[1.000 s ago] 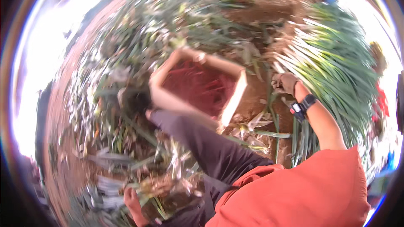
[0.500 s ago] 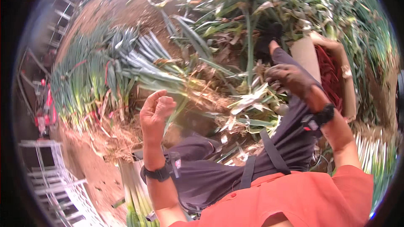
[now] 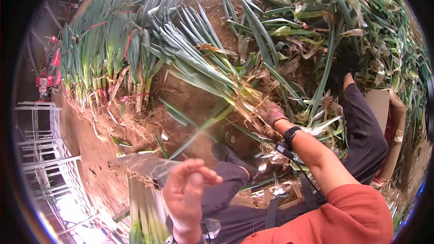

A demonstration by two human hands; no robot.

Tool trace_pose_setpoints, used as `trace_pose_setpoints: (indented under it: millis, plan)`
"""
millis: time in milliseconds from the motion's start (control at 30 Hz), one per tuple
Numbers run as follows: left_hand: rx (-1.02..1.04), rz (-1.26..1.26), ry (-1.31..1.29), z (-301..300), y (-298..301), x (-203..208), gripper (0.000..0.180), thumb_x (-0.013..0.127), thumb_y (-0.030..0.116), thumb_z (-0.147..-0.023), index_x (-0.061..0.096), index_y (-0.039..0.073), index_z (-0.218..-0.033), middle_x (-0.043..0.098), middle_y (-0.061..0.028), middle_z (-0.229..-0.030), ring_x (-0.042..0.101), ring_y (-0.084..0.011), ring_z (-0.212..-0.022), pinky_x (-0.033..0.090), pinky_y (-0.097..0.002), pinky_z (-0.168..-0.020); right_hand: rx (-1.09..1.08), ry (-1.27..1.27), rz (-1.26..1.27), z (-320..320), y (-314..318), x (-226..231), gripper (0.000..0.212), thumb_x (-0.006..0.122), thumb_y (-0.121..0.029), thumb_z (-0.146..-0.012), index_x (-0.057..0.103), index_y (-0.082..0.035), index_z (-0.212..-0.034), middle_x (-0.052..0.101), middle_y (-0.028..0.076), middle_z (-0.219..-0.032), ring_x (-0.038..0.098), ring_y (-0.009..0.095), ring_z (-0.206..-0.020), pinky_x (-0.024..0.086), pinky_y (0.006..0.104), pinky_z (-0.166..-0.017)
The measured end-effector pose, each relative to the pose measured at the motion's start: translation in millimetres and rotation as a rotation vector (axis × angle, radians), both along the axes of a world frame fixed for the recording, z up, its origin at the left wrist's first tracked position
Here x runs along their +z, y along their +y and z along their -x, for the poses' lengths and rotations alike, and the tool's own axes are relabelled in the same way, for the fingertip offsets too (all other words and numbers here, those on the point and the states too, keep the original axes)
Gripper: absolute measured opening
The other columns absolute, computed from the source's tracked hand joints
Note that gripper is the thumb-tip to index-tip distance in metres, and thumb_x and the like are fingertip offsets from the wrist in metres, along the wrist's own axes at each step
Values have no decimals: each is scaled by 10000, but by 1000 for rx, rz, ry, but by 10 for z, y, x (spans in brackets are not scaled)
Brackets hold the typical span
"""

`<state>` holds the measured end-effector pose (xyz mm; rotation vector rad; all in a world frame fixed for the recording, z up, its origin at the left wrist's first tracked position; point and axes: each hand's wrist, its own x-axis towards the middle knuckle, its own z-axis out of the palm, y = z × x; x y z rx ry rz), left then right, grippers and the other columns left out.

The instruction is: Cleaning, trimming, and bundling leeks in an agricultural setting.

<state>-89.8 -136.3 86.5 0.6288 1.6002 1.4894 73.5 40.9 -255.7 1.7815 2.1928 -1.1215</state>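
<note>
My right hand [image 3: 272,112], in what looks like a dark reddish glove, is closed around the pale lower stalks of long green onions [image 3: 212,70] at the centre. Their dark green leaves point up and left, and dry husk and roots hang at the near end. The fingertips are partly hidden among the stalks. My left hand [image 3: 189,192] hovers over my left thigh, fingers loosely bent and apart, with nothing in it. Just beyond it, a clump of roots [image 3: 140,165] overhangs pale stalks [image 3: 147,210] standing at lower left.
Bundles of green onions [image 3: 101,58] tied with red bands stand at left. Loose onions and stripped leaves [image 3: 312,22] are heaped at the far right. A cardboard box [image 3: 394,131] is beside my right leg. White metal racks [image 3: 52,149] line the left edge.
My right hand has swung left from above my right knee onto the onion stalks and closed there. My left hand has dropped nearer my body. The view has shifted.
</note>
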Motion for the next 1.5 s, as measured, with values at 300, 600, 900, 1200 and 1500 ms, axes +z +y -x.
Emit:
trace_pose_setpoints:
  millis: [300,600,900,1200,1500]
  plan:
    - [-97,114,-165,56,3,91,274,564,151,-888,533,-24,-1095,613,-109,-896,612,-186,-815,507,-284,-721,89,-45,495,243,253,-38,575,551,-439,-715,585,-35,-1122,568,204,-1148,546,338,-1062,425,414,-887]
    - [-171,182,-87,15,-105,134,300,534,146,-894,503,-35,-1131,592,-144,-965,599,-212,-860,506,-306,-721,-116,175,247,210,-20,726,507,603,-419,-765,581,-11,-1064,620,199,-1016,593,316,-960,454,361,-817]
    - [-183,138,-33,-67,50,95,239,531,140,-898,542,-22,-1073,606,-92,-881,604,-144,-790,491,-253,-717,-69,784,62,-514,-54,1565,263,544,-122,-890,539,-11,-1128,586,-18,-893,483,55,-722,412,209,-635]
    - [-29,98,112,-2,315,-62,252,534,208,-907,548,17,-1071,604,-60,-902,605,-123,-750,503,-230,-647,-141,1064,237,-768,-765,2461,326,560,-30,-864,514,-10,-1186,601,-10,-1015,516,57,-893,427,216,-797]
    - [12,-218,-403,89,623,-206,457,651,379,-807,485,15,-1030,546,-70,-886,576,-179,-810,505,-317,-752,463,808,-464,-729,-1163,2695,338,598,-102,-805,544,-34,-1131,612,156,-879,596,336,-815,487,363,-679]
